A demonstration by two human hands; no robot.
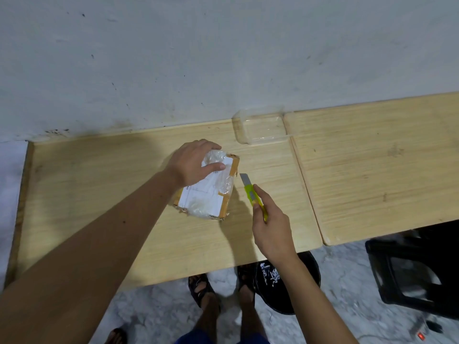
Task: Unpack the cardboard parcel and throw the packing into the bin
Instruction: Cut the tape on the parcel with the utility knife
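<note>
A small cardboard parcel (207,194) wrapped in clear tape, with a white label on top, lies on the wooden table (99,194). My left hand (193,163) grips the parcel's far end, fingers curled over its top. My right hand (270,224) holds a yellow-green utility knife (253,194) just right of the parcel. Its blade is extended and points toward the parcel's right edge without touching it. A black bin (288,286) with white print stands on the floor under the table's front edge, partly hidden by my right forearm.
A clear plastic container (260,127) sits at the back of the table by the wall. A second wooden tabletop (372,165) adjoins on the right. A black stool or crate (417,269) stands on the floor at right. My sandalled feet are below.
</note>
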